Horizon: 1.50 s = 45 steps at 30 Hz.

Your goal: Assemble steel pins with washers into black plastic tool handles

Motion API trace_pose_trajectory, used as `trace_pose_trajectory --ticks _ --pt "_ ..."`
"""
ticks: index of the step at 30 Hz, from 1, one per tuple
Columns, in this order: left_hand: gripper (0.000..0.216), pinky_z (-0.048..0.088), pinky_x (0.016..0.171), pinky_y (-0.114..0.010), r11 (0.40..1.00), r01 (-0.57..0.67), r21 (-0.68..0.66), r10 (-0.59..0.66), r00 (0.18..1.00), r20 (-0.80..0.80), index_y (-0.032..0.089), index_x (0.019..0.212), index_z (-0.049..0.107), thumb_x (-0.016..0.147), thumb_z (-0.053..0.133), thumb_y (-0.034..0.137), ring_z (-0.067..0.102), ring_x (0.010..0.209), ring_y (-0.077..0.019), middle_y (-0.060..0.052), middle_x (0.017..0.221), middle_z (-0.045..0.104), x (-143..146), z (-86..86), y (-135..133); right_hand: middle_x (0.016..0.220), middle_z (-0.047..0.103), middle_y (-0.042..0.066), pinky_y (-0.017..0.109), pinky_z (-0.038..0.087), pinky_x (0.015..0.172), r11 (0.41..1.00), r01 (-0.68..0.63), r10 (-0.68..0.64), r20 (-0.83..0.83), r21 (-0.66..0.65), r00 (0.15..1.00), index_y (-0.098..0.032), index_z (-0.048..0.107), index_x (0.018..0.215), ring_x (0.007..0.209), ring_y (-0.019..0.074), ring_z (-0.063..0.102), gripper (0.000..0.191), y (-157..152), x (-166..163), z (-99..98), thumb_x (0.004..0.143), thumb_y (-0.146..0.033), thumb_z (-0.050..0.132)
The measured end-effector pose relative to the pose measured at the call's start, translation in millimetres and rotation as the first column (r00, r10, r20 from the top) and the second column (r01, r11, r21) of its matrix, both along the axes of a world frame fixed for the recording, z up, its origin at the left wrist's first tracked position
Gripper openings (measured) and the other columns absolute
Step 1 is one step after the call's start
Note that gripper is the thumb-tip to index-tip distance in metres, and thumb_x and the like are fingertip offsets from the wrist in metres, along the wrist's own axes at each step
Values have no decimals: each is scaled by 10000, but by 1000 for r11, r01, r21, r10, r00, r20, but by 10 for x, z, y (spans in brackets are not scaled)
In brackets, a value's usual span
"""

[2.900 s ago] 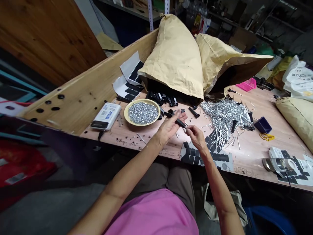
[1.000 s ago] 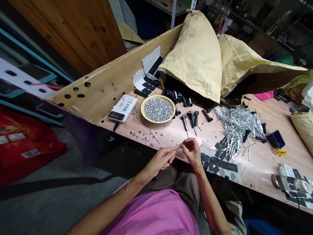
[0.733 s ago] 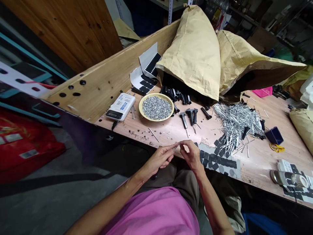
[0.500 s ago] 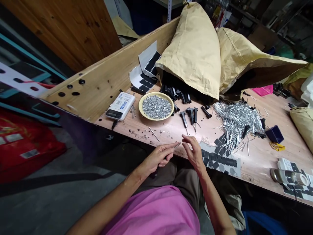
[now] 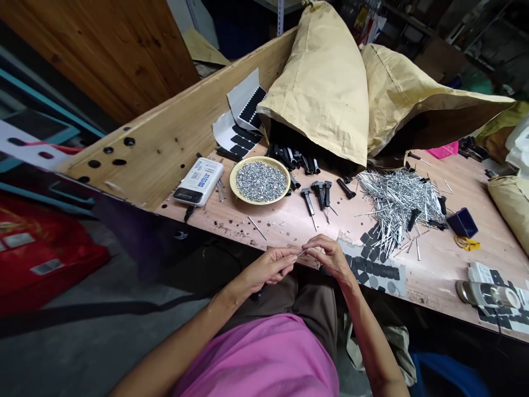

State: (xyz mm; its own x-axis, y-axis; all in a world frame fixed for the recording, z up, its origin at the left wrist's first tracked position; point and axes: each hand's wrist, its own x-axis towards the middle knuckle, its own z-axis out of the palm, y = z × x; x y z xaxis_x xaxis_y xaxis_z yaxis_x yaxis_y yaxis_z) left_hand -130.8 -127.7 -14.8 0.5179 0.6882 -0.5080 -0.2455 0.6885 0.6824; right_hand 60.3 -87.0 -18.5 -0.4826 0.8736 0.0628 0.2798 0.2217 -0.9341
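Over the table's front edge, my left hand (image 5: pixel 275 267) is closed in a pinch around a thin metal pin (image 5: pixel 302 252). My right hand (image 5: pixel 329 258) meets it from the other side, its thumb and fingertips closed on the pin's far end. Whether a small part sits on that end is hidden by the fingers. Beyond my hands stands a yellow dish (image 5: pixel 232 187) full of small metal washers. A loose pin (image 5: pixel 257 227) and a few washers (image 5: pixel 282 224) lie nearer. Black plastic pieces with metal shafts (image 5: pixel 309 205) rest to the right of the dish.
A large heap of metal pins (image 5: pixel 403 204) lies right of centre, beside a small dark blue box (image 5: pixel 463 223). Paper sacks (image 5: pixel 322 82) stand behind. At left is a white electronic device (image 5: pixel 199 181); black pads on a sheet (image 5: pixel 378 269) and a glass jar (image 5: pixel 481 295) are rightward.
My right hand has moved in to the left hand and closed its fingertips on the pin's end; before, its fingers were apart. The view has shifted slightly.
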Motion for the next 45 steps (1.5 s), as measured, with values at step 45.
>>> trace_pose_trajectory --ticks 45 --pt "698 100 376 -174 990 29 136 -26 999 -25 105 1221 591 676 672 533 171 371 -5 111 495 365 120 -16 93 736 732 19 282 548 691 952 204 -246 -174 -228 954 -232 737 815 707 170 693 237 -94 -10 85 765 -455 674"
